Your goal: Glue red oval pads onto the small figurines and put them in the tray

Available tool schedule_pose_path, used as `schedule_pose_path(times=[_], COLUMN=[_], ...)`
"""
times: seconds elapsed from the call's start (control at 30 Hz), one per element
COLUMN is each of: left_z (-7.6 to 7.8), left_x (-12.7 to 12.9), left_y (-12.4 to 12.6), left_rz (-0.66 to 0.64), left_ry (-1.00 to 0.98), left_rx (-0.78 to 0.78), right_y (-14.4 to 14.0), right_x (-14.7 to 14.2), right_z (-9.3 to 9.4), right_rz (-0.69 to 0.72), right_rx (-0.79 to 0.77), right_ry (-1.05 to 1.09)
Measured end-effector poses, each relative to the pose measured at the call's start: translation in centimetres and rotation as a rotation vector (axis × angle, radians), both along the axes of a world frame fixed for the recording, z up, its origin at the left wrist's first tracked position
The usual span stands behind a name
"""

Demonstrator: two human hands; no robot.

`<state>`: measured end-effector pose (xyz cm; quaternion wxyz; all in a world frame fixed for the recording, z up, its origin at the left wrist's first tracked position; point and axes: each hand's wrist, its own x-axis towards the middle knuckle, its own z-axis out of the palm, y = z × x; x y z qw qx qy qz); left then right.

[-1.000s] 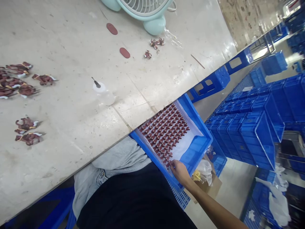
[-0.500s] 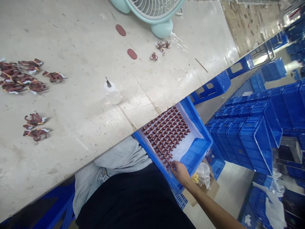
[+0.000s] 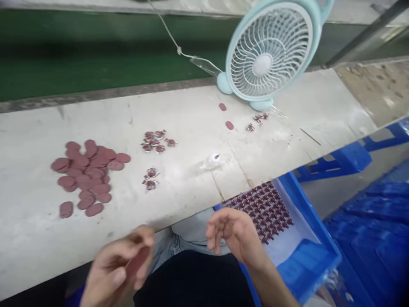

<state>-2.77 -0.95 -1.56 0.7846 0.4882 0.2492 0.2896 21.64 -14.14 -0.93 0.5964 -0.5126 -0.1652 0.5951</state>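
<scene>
Pale bench [image 3: 191, 128] holds a heap of loose ovals [image 3: 86, 175] left of centre, left hand [image 3: 118, 264] pinching one oval, right hand [image 3: 234, 232] loosely curled and empty by the part-filled tray [image 3: 306, 213] at lower right.

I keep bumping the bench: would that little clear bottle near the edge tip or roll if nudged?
The small clear bottle looks squat and light, so a nudge would probably slide it rather than topple it. Its round body suggests that it would roll if knocked over. The table looks smooth, so little would likely stop it.
</scene>
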Motion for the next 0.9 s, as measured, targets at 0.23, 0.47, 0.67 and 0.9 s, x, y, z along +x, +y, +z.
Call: schedule_pose_path(times=[0.23,0.47,0.67,0.9], left_z=[-0.5,-1.5,-1.1,-0.8], left_x=[4.6,5.2,6.3,6.5], left_y=[-0.8,-0.8,-0.2,-1.2], left_rz=[0.087,0.102,0.221,0.303], left_ry=[-0.249,-0.198,-0.004,0.211], left_rx=[-0.643,-0.569,-0.261,-0.008], right_y=[9.7,9.8,7.6,6.4], right_x=[1.5,1.5,-1.2,-4.1], right_z=[-1.3,0.3,2.0,3.0], right_rz=[-0.298,-0.270,-0.218,-0.180], right_rx=[0.190,0.135,0.035,0.018], right_ry=[0.932,0.858,0.566,0.458])
